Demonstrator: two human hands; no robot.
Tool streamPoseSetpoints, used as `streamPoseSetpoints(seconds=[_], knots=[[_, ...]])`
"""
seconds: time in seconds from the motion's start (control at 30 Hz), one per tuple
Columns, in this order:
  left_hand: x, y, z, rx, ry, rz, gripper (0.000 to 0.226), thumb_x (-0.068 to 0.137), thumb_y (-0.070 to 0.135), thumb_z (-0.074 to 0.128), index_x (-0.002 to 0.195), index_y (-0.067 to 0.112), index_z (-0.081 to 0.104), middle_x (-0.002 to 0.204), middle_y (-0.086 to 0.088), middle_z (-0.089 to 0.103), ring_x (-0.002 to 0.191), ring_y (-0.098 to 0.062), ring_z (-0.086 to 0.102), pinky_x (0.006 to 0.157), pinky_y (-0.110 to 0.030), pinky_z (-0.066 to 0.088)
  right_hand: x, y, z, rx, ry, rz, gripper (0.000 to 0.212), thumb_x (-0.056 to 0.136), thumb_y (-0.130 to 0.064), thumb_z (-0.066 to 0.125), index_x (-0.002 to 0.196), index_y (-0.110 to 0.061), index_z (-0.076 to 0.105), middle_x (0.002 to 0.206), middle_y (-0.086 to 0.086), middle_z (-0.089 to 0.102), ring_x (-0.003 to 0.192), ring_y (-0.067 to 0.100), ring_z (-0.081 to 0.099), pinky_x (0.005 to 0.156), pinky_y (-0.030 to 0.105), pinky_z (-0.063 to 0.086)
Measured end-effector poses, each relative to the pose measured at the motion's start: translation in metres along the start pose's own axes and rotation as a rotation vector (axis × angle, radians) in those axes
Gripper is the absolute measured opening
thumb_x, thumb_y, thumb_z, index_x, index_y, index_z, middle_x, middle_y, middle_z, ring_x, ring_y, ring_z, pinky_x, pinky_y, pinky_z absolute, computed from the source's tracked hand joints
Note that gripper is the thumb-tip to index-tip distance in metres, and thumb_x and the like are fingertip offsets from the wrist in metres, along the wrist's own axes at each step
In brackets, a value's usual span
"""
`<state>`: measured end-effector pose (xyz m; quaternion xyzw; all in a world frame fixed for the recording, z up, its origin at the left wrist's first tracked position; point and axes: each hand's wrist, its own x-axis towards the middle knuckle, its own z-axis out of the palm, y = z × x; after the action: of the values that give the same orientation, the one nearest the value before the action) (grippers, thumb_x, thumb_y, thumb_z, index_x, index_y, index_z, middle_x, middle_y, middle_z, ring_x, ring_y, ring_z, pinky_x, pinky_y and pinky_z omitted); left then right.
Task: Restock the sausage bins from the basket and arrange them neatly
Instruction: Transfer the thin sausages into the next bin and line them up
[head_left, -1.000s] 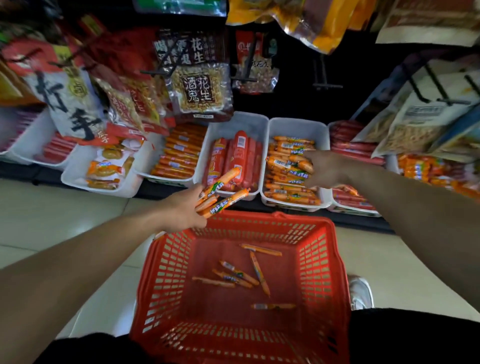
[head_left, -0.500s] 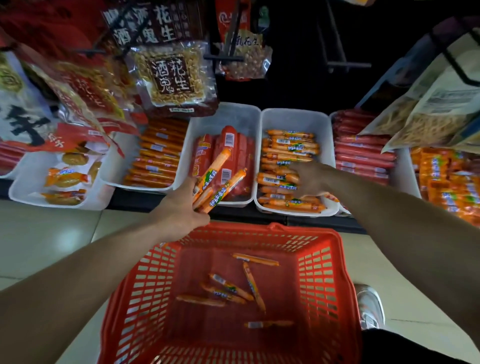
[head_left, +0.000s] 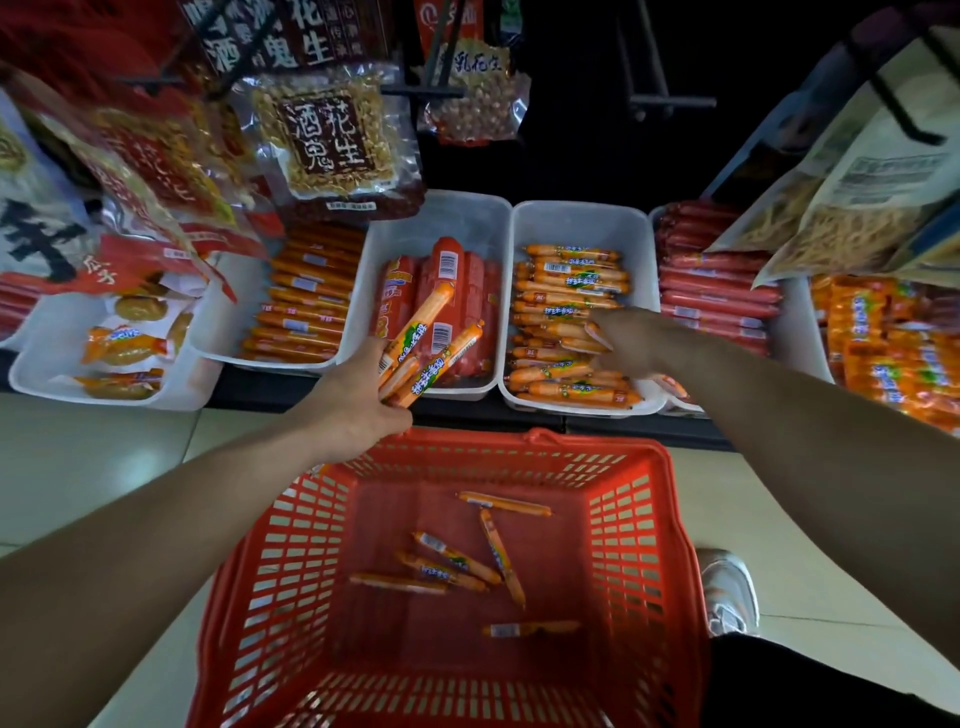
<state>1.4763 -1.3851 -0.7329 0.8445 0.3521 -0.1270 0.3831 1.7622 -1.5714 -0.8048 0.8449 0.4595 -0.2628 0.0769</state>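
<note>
The left hand (head_left: 353, 400) hovers above the far rim of the red basket (head_left: 291, 571), its grip curled round a bundle of orange sausages (head_left: 426, 343) that fan up and right over the middle bin (head_left: 447, 218) of thick red sausages (head_left: 470, 291). The right hand (head_left: 631, 345) reaches into the white bin (head_left: 582, 223) just to the right, its grip spread, fingers stretched leftward and resting on the stacked sausages (head_left: 566, 291) lying crosswise there. Six loose sausages (head_left: 457, 566) lie scattered on the basket floor, near the viewer. A peanut packet (head_left: 332, 135) hangs above the bins, and a white shoe (head_left: 727, 587) shows right of the basket.
</note>
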Motion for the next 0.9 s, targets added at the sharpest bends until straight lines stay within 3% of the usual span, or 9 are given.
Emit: streamPoseSetpoints(seconds=[0.1,0.2,0.33,0.5,0.67,0.77,0.9], knots=[[0.000,-0.001,0.001,0.014,0.001,0.002,0.060,0.086,0.016,0.073,0.135,0.021,0.038,0.106,0.001,0.058,0.087,-0.010,0.058,0.062,-0.020,0.042,0.006,-0.005,-0.006,-0.042,0.033,0.001,0.027,0.095,-0.037,0.062,0.104,-0.019,0.044,0.100,0.003,0.054,0.087,0.022,0.050,0.071,0.033,0.037],[0.000,-0.002,0.002,0.032,-0.005,-0.003,0.060,0.087,0.016,0.073,0.134,0.021,0.038,0.105,0.001,0.057,0.086,-0.011,0.058,0.061,-0.020,0.041,0.011,-0.016,-0.007,-0.033,0.070,-0.019,0.035,0.098,-0.039,0.057,0.122,-0.014,0.050,0.109,0.007,0.061,0.090,0.024,0.051,0.073,0.034,0.041],[0.003,-0.005,0.003,0.017,-0.004,-0.013,0.059,0.086,0.015,0.073,0.133,0.022,0.038,0.104,0.000,0.058,0.090,-0.013,0.060,0.063,-0.022,0.044,0.017,-0.031,-0.003,0.048,0.027,-0.069,0.064,0.098,-0.044,0.058,0.152,-0.021,0.033,0.140,0.009,0.055,0.120,0.031,0.055,0.089,0.035,0.045],[0.010,-0.007,0.006,0.042,0.002,-0.005,0.062,0.085,0.017,0.074,0.133,0.024,0.036,0.105,0.000,0.057,0.090,-0.014,0.061,0.063,-0.024,0.045,0.006,-0.010,0.004,0.023,-0.016,0.004,0.084,0.086,-0.049,0.071,0.155,-0.027,0.029,0.155,0.005,0.040,0.136,0.028,0.043,0.106,0.038,0.042],[0.011,-0.006,0.008,0.080,-0.013,0.012,0.063,0.086,0.015,0.073,0.136,0.023,0.035,0.100,0.002,0.057,0.083,-0.012,0.060,0.058,-0.021,0.042,-0.009,0.006,0.006,0.073,0.004,-0.018,0.072,0.085,-0.044,0.073,0.148,-0.030,0.041,0.144,0.002,0.052,0.126,0.023,0.053,0.101,0.041,0.048],[0.014,0.006,0.009,0.143,-0.033,0.040,0.058,0.086,0.014,0.073,0.130,0.024,0.036,0.098,0.004,0.057,0.080,-0.010,0.059,0.055,-0.021,0.040,-0.017,0.012,-0.002,0.100,0.104,-0.012,0.063,0.087,-0.042,0.069,0.144,-0.027,0.045,0.137,0.005,0.056,0.119,0.025,0.057,0.093,0.037,0.050],[0.037,0.042,0.013,0.251,-0.018,0.124,0.054,0.083,0.018,0.073,0.121,0.028,0.035,0.096,0.001,0.057,0.079,-0.015,0.059,0.059,-0.029,0.045,-0.036,0.029,-0.005,0.213,0.206,0.033,0.070,0.093,-0.039,0.062,0.152,-0.024,0.028,0.135,0.009,0.056,0.114,0.032,0.060,0.090,0.041,0.050]])
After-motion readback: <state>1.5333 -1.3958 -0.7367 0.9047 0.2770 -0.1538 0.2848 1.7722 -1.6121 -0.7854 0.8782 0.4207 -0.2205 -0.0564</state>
